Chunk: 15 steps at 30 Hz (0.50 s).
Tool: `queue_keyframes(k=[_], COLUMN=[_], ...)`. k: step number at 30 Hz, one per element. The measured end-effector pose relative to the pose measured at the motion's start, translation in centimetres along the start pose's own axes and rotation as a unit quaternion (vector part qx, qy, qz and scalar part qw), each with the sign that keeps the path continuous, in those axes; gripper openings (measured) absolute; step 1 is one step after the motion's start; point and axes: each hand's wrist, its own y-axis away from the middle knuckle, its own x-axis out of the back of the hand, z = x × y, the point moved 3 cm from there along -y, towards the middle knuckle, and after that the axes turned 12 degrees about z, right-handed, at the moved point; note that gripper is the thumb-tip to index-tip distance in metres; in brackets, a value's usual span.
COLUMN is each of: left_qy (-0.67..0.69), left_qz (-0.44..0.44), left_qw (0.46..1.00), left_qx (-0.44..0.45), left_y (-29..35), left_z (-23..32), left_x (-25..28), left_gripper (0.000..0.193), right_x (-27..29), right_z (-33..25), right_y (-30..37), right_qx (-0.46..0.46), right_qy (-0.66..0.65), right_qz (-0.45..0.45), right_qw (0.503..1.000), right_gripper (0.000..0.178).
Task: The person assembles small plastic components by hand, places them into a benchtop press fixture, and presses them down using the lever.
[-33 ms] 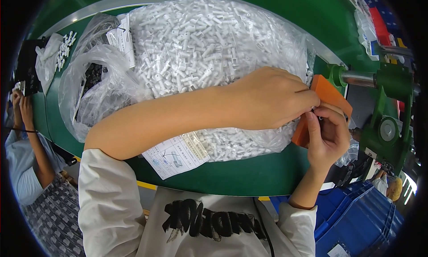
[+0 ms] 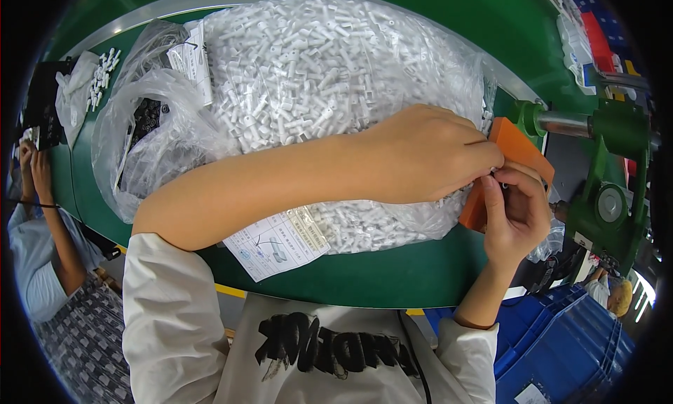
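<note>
My left hand (image 2: 438,155) reaches across the bag to the right, its fingers bent and pinched together at the tips. My right hand (image 2: 519,211) meets it there, thumb and index finger closed in a pinch with the other fingers curled. A tiny dark and white bit shows between the touching fingertips, too small to name. Right behind the fingers stands an orange block (image 2: 522,148), partly covered by both hands. Under my left forearm lies a large clear plastic bag (image 2: 308,74) full of small white plastic stem-like parts.
A green hand press (image 2: 610,186) stands at the right. A printed paper sheet (image 2: 277,246) lies by the bag's near edge. Another clear bag (image 2: 151,130) with black parts is at left. Blue bins (image 2: 561,334) sit lower right. A co-worker's hands (image 2: 34,162) are far left.
</note>
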Motion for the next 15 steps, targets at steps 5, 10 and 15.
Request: queue_keyframes(k=[5,10,15], left_qy=[0.001,0.003,0.008], left_qz=[-0.009,-0.01,-0.017], left_qw=[1.0,1.0,1.0], left_qx=[0.001,0.004,0.011], left_y=[0.0,-0.01,-0.06], left_z=[-0.11,-0.11,-0.09], left_x=[0.05,0.09,0.07], left_gripper=[0.016,0.016,0.015], right_x=[-0.04,-0.02,-0.01], right_z=[-0.05,0.01,0.03], right_y=[-0.05,-0.1,-0.06], right_qx=[0.011,0.014,0.003], right_qy=[0.008,0.013,0.002], right_qz=[-0.006,-0.009,-0.001], right_qw=[1.0,1.0,1.0], right_gripper=[0.016,0.017,0.017])
